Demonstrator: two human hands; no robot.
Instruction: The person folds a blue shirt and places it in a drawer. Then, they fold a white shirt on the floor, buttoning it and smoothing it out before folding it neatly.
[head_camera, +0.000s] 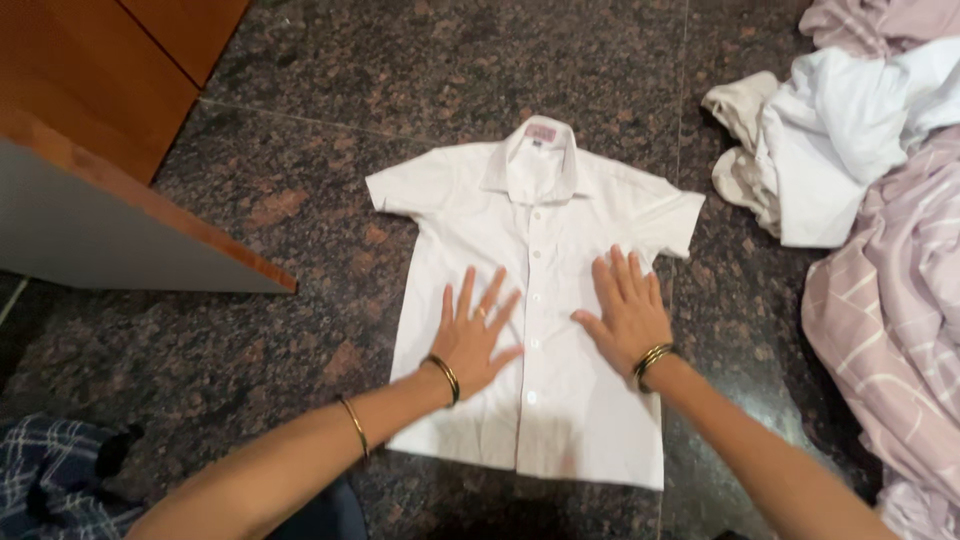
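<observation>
Shirt (545, 300) lay flat on floor (300, 200), collar away from person. Both hands pressed on its front: left hand (472, 340) left of button line, right hand (628, 312) right. Clothes heap (860, 180) lay right of shirt, cabinet (110, 150) left.

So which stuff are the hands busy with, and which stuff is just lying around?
In use:
white shirt, spread flat on the floor
left hand and right hand, both pressed flat on it

Just lying about:
pile of white clothes
pink striped cloth
dark checked cloth
wooden furniture
</observation>
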